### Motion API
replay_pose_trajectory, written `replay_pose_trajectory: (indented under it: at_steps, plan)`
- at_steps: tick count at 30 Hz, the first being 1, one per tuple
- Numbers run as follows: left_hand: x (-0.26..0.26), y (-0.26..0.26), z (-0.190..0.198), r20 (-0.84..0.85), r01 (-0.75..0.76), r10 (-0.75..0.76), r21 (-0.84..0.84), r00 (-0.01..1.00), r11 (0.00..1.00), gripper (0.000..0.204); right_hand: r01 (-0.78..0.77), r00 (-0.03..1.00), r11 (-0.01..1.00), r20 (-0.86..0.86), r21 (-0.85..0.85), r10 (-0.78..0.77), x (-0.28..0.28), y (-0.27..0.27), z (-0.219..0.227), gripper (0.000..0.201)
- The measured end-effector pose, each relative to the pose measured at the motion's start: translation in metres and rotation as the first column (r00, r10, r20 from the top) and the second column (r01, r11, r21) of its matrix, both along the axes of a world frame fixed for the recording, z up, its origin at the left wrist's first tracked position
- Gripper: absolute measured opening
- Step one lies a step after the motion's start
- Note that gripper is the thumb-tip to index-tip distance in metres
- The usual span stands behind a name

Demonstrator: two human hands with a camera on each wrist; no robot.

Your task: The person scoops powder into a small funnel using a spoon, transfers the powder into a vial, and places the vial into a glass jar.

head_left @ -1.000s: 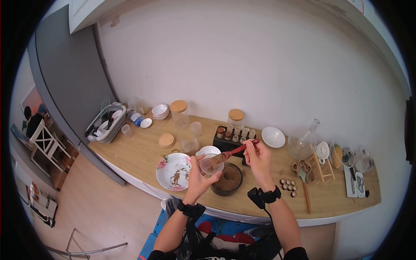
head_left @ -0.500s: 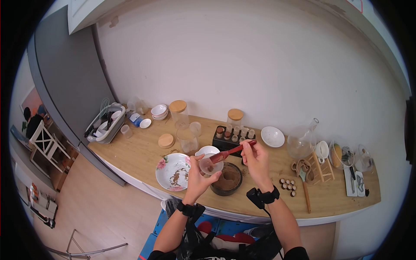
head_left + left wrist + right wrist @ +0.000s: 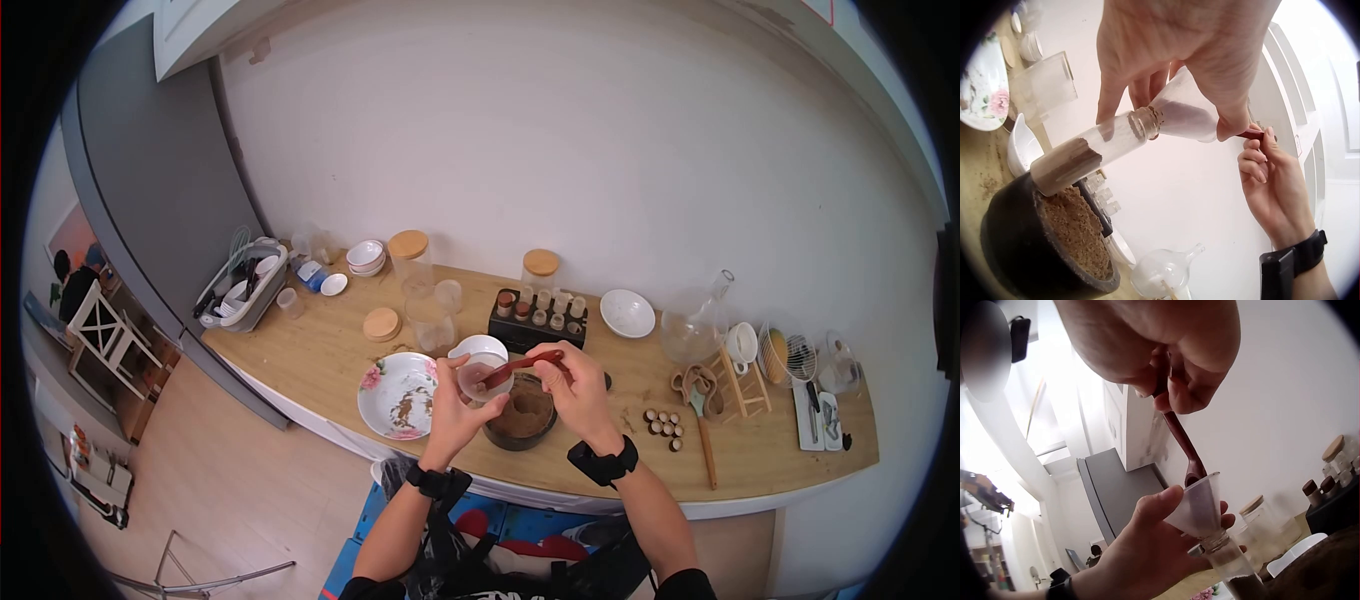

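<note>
In the head view, near eleven o'clock from the dark bowl (image 3: 1013,242) of brown powder (image 3: 1075,231), the left hand (image 3: 456,420) grips a funnel (image 3: 1197,509) on a part-filled vial (image 3: 1099,150) while the right hand (image 3: 582,402) pinches a red spoon (image 3: 1182,439) inside the funnel.

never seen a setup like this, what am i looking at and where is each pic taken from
There's no machine: a person works bare-handed. The wide pictures are from a head camera, the close ones from wrist cameras. The left hand holds a funnel set in the mouth of a bottle partly filled with brown powder. The right hand holds a red spoon, its end inside the funnel. On the counter stand a dark bowl of brown powder, a flowered plate, a rack of small bottles and, further right, a flask.
</note>
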State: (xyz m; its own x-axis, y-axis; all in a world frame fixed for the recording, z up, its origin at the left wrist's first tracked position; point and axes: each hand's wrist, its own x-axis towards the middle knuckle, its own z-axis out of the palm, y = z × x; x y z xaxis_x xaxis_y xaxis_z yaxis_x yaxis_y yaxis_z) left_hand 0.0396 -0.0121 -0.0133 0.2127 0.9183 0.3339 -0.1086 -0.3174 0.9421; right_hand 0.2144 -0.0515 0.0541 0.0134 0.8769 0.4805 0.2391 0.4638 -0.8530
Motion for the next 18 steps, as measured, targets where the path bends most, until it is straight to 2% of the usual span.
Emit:
replay_pose_trajectory:
  at_steps: [2, 3, 6, 7, 9, 13, 18]
  plan:
    - [-0.002, 0.001, -0.002, -0.035, -0.031, 0.032, 0.027, 0.999, 0.999, 0.072, 0.067, 0.990, 0.998, -0.126, 0.009, -0.065, 0.005, 0.001, -0.002, 0.016]
    - [-0.003, 0.001, -0.003, -0.072, -0.056, 0.060, 0.052, 0.996, 0.997, 0.071, 0.063, 0.990, 0.998, -0.125, 0.011, -0.062, 0.008, 0.001, -0.001, 0.016]
    - [-0.002, 0.003, -0.008, -0.020, -0.031, 0.032, 0.048, 0.999, 0.998, 0.071, 0.207, 0.900, 0.978, -0.393, 0.005, -0.188, 0.018, -0.003, 0.009, 0.020]
    - [-0.002, 0.003, -0.008, -0.020, -0.028, 0.029, 0.045, 0.999, 0.999, 0.071, 0.210, 0.899, 0.978, -0.393, 0.002, -0.192, 0.023, -0.004, 0.006, 0.020]
    - [-0.002, 0.002, -0.006, -0.038, -0.043, 0.044, 0.045, 0.998, 0.998, 0.071, 0.325, 0.859, 0.944, -0.398, -0.062, -0.322, 0.036, -0.003, -0.004, 0.021]
    - [-0.001, 0.003, -0.006, -0.022, -0.038, 0.039, 0.039, 0.999, 0.999, 0.071, 0.395, 0.875, 0.903, -0.232, -0.169, -0.426, 0.047, -0.001, -0.039, 0.023]
    - [-0.001, 0.002, -0.006, -0.003, -0.021, 0.021, 0.022, 1.000, 1.000, 0.070, 0.441, 0.885, 0.889, -0.106, -0.122, -0.453, 0.048, 0.009, -0.058, 0.024]
